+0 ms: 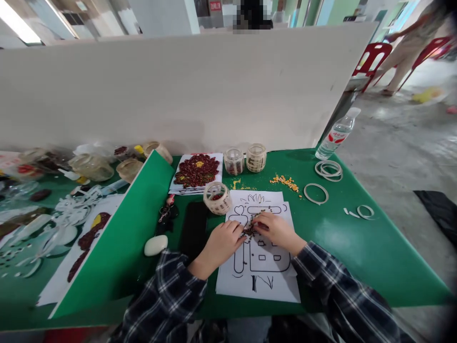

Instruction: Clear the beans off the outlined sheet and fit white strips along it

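A white sheet of paper with a black line drawing lies on the green table. Small dark seeds are heaped on the drawing between my hands. My left hand rests at the heap's left side, its fingers bent and close together. From the right, my right hand reaches in with fingers curled, thumb and fingertips at the seeds. What either hand pinches is hidden or too small to name. Just beyond my left hand stands a clear jar with reddish contents.
Two more jars, a dark-red bean flower picture and yellow kernels are farther back. A black phone, keys and a white oval case lie left, by a green divider. Rings and a water bottle are right.
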The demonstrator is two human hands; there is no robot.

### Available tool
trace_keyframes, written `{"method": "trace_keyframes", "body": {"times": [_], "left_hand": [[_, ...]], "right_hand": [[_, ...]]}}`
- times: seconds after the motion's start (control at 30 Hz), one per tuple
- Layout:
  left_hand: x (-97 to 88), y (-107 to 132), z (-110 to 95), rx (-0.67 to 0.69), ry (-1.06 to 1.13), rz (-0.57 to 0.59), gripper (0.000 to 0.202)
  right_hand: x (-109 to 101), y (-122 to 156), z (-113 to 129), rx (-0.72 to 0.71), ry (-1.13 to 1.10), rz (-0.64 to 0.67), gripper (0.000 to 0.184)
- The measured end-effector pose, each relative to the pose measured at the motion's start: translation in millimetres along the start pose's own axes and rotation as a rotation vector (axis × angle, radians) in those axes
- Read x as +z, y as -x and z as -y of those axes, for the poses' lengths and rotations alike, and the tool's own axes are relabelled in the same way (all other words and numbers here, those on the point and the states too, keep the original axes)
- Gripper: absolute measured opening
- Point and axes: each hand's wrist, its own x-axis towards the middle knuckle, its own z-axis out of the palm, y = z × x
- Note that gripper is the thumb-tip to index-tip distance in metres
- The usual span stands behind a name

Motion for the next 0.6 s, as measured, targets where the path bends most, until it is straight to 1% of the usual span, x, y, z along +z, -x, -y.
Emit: {"method": "trace_keyframes", "body": {"times": [0.13, 0.27, 0.43, 0.6], "left_hand": [[2.1, -1, 1, 0.0, -0.001, -0.011, 0.02], [1.0, -1, 0, -0.016, 0.016, 0.007, 0.019], [2.5, -1, 3, -0.009, 0.054, 0.023, 0.022], [4.0, -2, 8, -0.008, 0.097, 0.026, 0.02]], "right_hand": [[10, 2, -2, -0.048, 0.014, 0.019, 0.019], [16, 0, -2, -0.025, -0.005, -0.01, 0.017], [16, 2, -1, -0.014, -0.08, -0.014, 0.016], [15, 5, -2, 0.019, -0.158, -0.022, 0.018]]}}
